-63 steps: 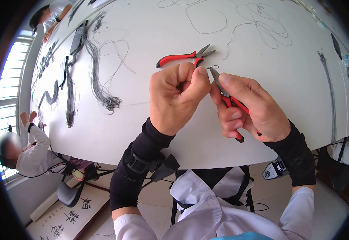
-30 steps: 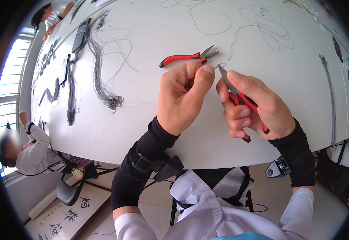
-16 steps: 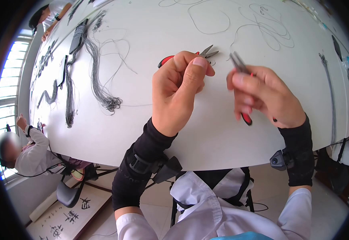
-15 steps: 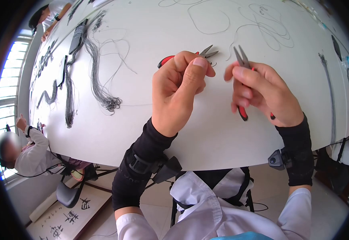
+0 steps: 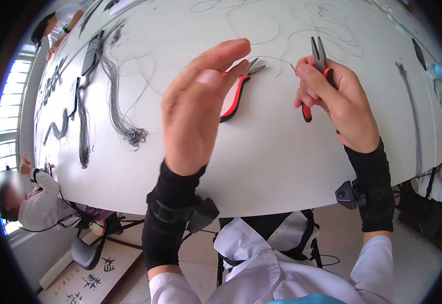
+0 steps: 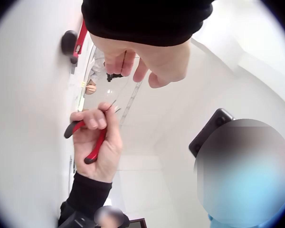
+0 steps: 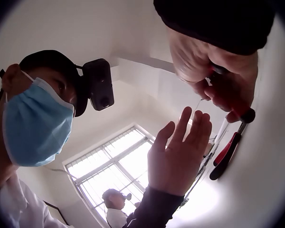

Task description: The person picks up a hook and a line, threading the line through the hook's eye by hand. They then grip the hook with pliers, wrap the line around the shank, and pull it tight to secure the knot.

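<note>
My left hand (image 5: 193, 109) is raised over the table with its fingers straight and nothing held; its palm shows in the right wrist view. My right hand (image 5: 350, 101) grips red-and-black handled pliers (image 5: 320, 65), whose slim grey jaws point away from me, slightly parted. A thin grey wire (image 5: 292, 66) sticks out at its thumb and fingertip, which pinch it. A second pair of red-and-black pliers (image 5: 238, 96) lies on the table with its jaws parted, just right of my left hand, which hides one handle.
Loose thin wire loops (image 5: 350, 38) spread across the far side of the white table (image 5: 271, 167). Bundles of grey strands (image 5: 112, 96) lie at left, with another long bundle (image 5: 411, 116) at right. Other people sit around the edges, including a seated person (image 5: 38, 195) at left.
My left hand's fingers have straightened, and it has moved left and away from my right hand. My right hand has moved farther over the table, turning the pliers' jaws away from me.
</note>
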